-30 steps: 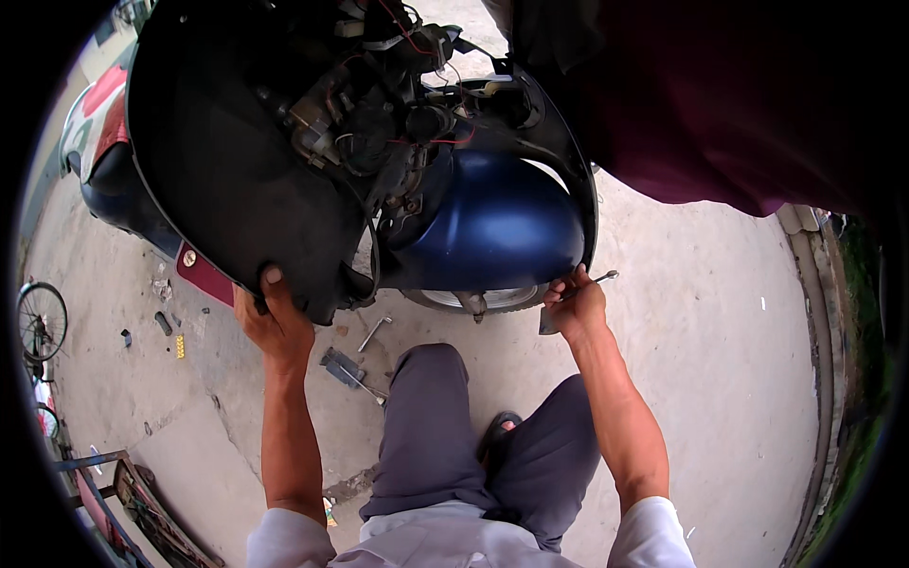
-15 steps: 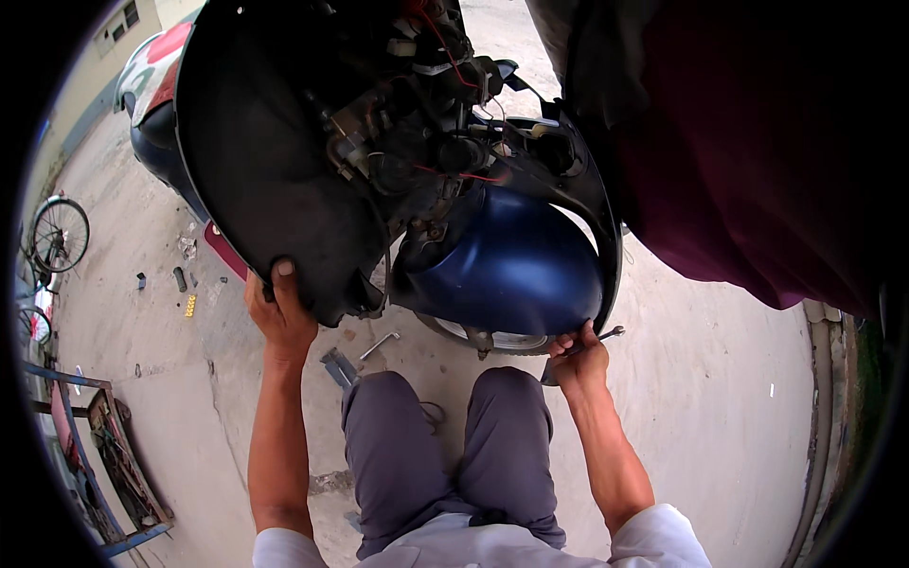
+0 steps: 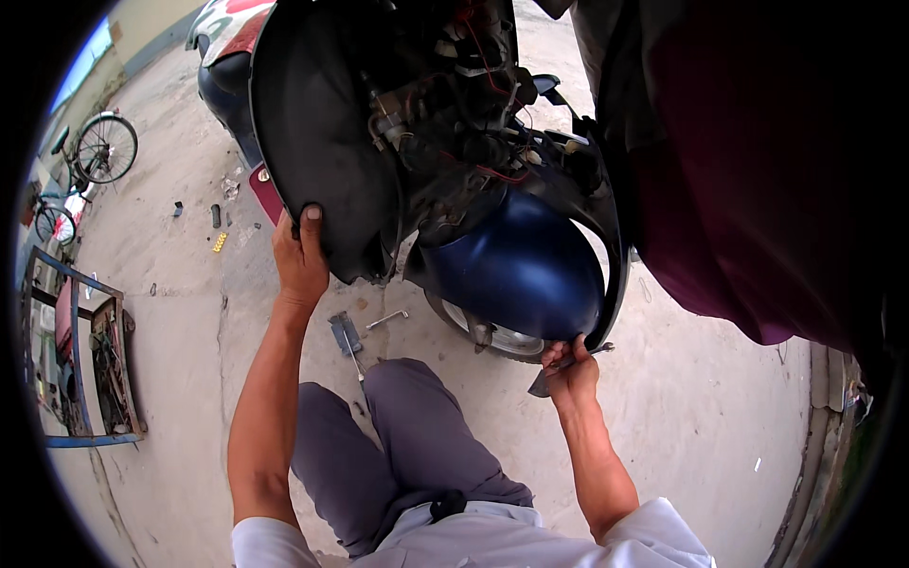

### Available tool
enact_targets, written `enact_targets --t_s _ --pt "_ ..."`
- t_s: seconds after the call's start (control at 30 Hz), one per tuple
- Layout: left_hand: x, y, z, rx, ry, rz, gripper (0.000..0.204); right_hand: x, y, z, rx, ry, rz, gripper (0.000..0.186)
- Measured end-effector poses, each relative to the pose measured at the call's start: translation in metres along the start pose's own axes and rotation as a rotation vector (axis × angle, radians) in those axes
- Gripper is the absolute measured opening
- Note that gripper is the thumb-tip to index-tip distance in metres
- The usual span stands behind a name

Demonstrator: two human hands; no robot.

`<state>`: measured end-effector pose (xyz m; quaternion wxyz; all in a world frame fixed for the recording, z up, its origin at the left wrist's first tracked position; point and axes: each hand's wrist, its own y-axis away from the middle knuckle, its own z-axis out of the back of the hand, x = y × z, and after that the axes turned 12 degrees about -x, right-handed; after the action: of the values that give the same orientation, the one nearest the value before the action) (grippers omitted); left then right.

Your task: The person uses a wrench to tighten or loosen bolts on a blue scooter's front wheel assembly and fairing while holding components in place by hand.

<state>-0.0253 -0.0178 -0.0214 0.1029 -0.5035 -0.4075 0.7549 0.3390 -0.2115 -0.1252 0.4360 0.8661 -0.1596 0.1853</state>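
In front of me a scooter's black front body panel (image 3: 322,142) is spread wide, baring wires and metal parts (image 3: 402,118). My left hand (image 3: 301,256) grips the panel's lower left edge, thumb on its inner face. Below the wiring is a glossy blue front fender (image 3: 511,260) over the front wheel (image 3: 507,341). My right hand (image 3: 571,371) is closed on a wrench (image 3: 604,349), whose end sticks out to the right. Its fingers are at the lower tip of the panel's right side; whether they pinch it too, I cannot tell. A dark flat piece (image 3: 540,386) shows beneath that hand.
On the ground lie an L-shaped metal tool (image 3: 386,320), a screwdriver (image 3: 351,352) and a grey piece (image 3: 343,331). At left are a blue metal frame (image 3: 85,440) and a bicycle (image 3: 106,150). A person's maroon garment (image 3: 739,218) fills the upper right, close to the scooter.
The view has turned, so the scooter's left side sits further right and higher in the picture. My knees have swung left in view. Both hands keep their grips.
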Motion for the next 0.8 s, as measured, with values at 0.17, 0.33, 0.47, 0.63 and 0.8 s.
enact_targets --t_s 0.17,0.33,0.47,0.63,0.8 --pt "-0.012 0.001 0.004 0.013 0.008 0.132 0.050 0.004 0.001 -0.002 -0.017 0.000 -0.034 0.031" --pt "-0.013 0.000 0.007 0.057 -0.030 0.216 0.050 0.006 -0.009 0.000 0.005 -0.020 -0.100 0.032" --pt "-0.011 -0.002 0.007 0.065 -0.061 0.190 0.051 0.004 -0.001 -0.006 -0.032 -0.003 -0.061 0.030" --pt "-0.007 -0.005 0.006 0.060 -0.021 0.162 0.051 0.006 -0.011 -0.001 -0.030 -0.022 -0.084 0.029" --pt "0.000 -0.003 0.002 0.076 0.056 0.164 0.053 0.009 -0.010 -0.001 -0.047 0.001 -0.073 0.029"
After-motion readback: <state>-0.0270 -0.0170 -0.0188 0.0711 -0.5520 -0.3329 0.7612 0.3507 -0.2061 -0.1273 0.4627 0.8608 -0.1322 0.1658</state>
